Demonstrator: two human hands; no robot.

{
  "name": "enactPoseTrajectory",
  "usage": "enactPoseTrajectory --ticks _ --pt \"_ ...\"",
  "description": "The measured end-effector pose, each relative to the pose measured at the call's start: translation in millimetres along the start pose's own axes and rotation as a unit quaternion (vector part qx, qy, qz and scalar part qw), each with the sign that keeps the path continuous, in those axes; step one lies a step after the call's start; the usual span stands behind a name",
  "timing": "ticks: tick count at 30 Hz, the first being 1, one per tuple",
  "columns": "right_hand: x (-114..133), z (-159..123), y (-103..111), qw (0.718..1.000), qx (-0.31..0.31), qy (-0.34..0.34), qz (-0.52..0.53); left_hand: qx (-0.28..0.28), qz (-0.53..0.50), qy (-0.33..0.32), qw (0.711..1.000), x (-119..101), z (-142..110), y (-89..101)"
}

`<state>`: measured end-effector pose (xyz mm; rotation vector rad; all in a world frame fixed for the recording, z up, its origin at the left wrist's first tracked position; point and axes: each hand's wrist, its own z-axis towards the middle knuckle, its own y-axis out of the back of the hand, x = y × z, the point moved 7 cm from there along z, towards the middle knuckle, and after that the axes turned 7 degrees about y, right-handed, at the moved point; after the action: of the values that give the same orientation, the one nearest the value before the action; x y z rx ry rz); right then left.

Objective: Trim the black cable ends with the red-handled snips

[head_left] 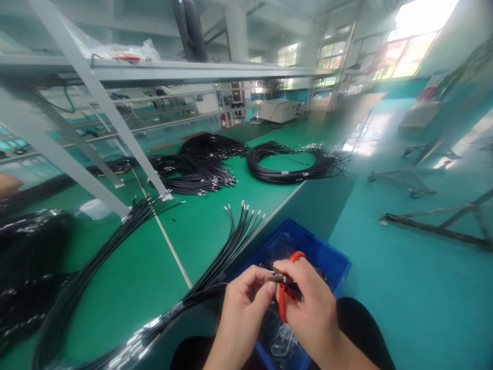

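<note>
My right hand (311, 303) grips scissors (284, 303) with orange-red handles, their dark blades pointing left. My left hand (248, 303) is closed, thumb and forefinger pinched right at the blade tips on the end of a black cable, which the fingers mostly hide. From behind the left wrist, a long bundle of black cables (169, 314) curves leftward over the bench, and its metal-tipped ends (244, 221) fan out ahead of my hands. Below both hands sits a blue bin (341, 270) holding clear plastic scraps (283, 339).
On the green bench (200, 226) lie a coiled cable loop (285, 174) and further black cable piles (200, 177). White shelf posts (119, 123) rise at the left, near a white roll (94, 209). A wheeled metal frame (442, 226) stands on the floor to the right.
</note>
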<state>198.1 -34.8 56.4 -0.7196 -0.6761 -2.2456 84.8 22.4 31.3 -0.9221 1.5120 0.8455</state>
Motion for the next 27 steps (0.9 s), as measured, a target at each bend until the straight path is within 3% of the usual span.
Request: enactPoseTrajectory --ticks 2,4,7,9,14,16,18,27 --pt "1.4 0.2 -1.2 1.000 0.003 0.018 -0.008 -0.019 0.007 -0.008 1.000 -0.8 -1.2 2.0" --pt "-4.2 -1.2 -0.1 1.000 -0.011 -0.014 -0.013 -0.042 -0.001 -0.007 0.999 -0.6 -1.1 6.6" --pt "-18.6 -10.7 6.2 0.989 -0.046 -0.139 0.017 -0.066 -0.028 -0.001 0.997 -0.1 1.7 14.3" --pt "-23.7 -21.5 5.7 0.968 -0.038 -0.228 0.095 -0.071 -0.037 0.000 0.997 -0.1 4.3 17.0" --pt "-15.0 -48.2 -14.2 0.856 0.090 -0.395 0.321 -0.098 -0.056 -0.004 0.994 0.6 8.1 18.4" --pt "-13.9 -55.5 -22.3 0.809 0.135 -0.448 0.357 -0.106 -0.050 -0.009 0.993 0.3 8.0 17.2" --pt "-16.3 -58.2 -27.9 0.780 0.158 -0.480 0.370 -0.103 -0.032 -0.019 0.994 -1.2 7.2 14.8" --pt "-22.6 -48.4 -33.8 0.779 0.141 -0.474 0.385 -0.061 0.064 -0.028 0.996 0.8 4.5 7.0"
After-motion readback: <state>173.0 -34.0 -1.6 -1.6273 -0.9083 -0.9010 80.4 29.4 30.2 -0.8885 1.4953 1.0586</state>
